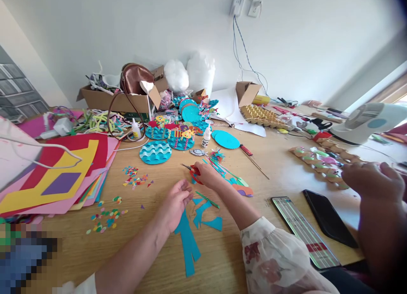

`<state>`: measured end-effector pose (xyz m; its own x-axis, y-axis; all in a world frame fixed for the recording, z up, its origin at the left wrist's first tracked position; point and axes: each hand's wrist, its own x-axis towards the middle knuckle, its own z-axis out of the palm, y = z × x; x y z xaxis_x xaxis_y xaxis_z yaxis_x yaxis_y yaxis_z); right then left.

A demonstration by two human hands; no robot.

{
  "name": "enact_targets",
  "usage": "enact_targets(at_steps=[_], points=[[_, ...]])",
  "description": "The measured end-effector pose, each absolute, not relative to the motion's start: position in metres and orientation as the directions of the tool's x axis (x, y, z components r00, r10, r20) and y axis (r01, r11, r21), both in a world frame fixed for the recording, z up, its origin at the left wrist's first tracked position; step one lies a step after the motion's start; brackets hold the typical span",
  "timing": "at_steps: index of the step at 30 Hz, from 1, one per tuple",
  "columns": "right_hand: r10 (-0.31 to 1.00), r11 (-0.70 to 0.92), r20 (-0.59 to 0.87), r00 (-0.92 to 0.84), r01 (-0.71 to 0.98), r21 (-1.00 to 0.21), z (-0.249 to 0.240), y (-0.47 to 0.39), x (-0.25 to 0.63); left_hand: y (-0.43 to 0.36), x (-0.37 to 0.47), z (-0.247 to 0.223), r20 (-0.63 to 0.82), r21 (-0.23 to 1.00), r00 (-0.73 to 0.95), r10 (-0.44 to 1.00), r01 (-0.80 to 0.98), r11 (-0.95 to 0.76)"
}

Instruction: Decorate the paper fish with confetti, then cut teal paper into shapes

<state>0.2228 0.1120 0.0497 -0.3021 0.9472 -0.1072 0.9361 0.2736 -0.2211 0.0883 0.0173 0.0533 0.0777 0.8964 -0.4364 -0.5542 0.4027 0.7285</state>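
My left hand [177, 203] has its fingers curled together over the upper end of blue paper strips [188, 245]; what lies between the fingertips is too small to name. My right hand [205, 174] is closed on red-handled scissors [194, 173], whose blades point left. Blue paper scraps [213, 223] and a green pencil-like stick [208, 200] lie just right of my left hand. Beyond the hands are a fish-shaped piece [198, 152], a white glue bottle [206, 138] and a round blue piece with wavy layers [155, 152].
Coloured sheets [104, 158] are stacked at left, near small paper bits [110, 217]. Two phones [330, 217] lie at right, beside another person's hand [375, 179]. A cardboard box [117, 103] and a glue gun-like white device [370, 123] stand farther back.
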Motion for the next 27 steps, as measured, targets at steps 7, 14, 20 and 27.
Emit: enact_targets(at_steps=[7, 14, 20, 27], points=[[0.979, 0.159, -0.076, -0.189, 0.94, -0.301, 0.049, 0.109, 0.224, 0.032, 0.108, 0.045, -0.473, 0.689, 0.059, 0.879, -0.597, 0.411], [0.983, 0.102, -0.099, -0.152, 0.915, -0.39, 0.052, 0.105, 0.224, 0.041, 0.108, 0.051, -0.498, 0.659, 0.091, 0.862, -0.606, 0.445], [0.987, 0.074, -0.096, -0.13, 0.892, -0.445, 0.052, 0.101, 0.226, 0.046, 0.106, 0.05, -0.515, 0.635, 0.133, 0.847, -0.605, 0.481], [0.987, 0.055, -0.105, -0.124, 0.862, -0.504, 0.044, 0.101, 0.231, 0.045, 0.102, 0.053, -0.514, 0.655, 0.109, 0.851, -0.59, 0.472]])
